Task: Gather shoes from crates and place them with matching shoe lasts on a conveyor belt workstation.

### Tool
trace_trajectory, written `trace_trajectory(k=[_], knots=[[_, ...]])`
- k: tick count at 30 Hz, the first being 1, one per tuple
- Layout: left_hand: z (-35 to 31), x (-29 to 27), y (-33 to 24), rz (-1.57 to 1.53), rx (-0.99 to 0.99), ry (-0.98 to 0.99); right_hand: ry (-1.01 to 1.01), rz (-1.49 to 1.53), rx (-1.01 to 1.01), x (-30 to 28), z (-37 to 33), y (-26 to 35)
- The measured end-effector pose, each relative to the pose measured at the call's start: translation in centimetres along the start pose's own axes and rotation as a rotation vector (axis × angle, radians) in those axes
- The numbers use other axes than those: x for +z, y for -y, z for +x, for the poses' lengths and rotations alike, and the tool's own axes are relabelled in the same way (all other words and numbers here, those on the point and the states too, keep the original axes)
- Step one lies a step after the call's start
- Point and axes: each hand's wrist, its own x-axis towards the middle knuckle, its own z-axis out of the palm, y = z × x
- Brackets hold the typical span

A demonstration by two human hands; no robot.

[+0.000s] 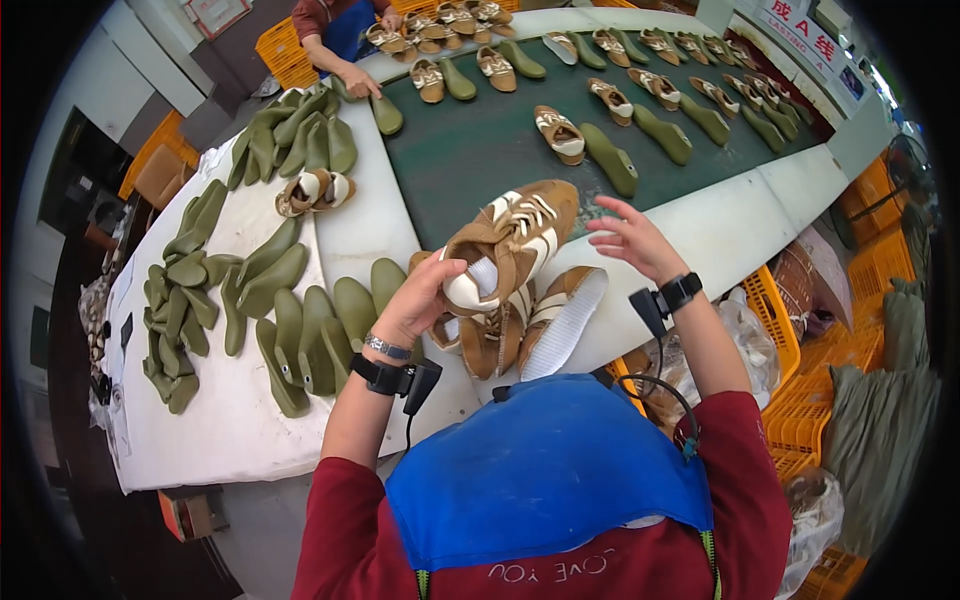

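My left hand (418,298) grips a brown sneaker (530,222) with white stripes and laces by its heel end, the thumb at the collar. The shoe is held up with its toe pointing away and its opening toward me. To the right of the toe, my right hand (636,240) is raised with fingers apart, holding nothing. Under the held sneaker, several like shoes (492,342) lie bunched on the white tabletop, partly hidden. One shoe (568,318) there shows a pale ribbed inner surface. Green shoe lasts (318,335) lie left of my left wrist.
A green conveyor belt (470,150) ahead carries rows of sneakers and lasts. More lasts (180,310) are heaped on the white table (230,440) at left, with a sneaker pair (315,190). A co-worker's hand (358,80) touches the belt's far-left corner. Yellow crates (785,325) stand at right.
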Motion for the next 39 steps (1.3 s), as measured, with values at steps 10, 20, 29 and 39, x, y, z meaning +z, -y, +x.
trace_trajectory(k=[10,20,29,39], knots=[[0.7,4.3,2.3,0.072,0.282,-0.082,-0.407,-1.128,-1.061,12.3,-0.6,1.6],[0.6,3.4,1.5,-0.200,0.061,-0.061,-0.327,-0.986,-1.057,12.8,-0.4,3.7],[0.1,4.0,-1.0,1.230,1.015,-0.663,-0.271,-1.095,-1.270,14.1,-1.5,4.7],[-1.0,4.8,-1.7,1.273,1.106,-0.697,-0.048,-0.948,-1.070,14.4,-2.5,4.3]])
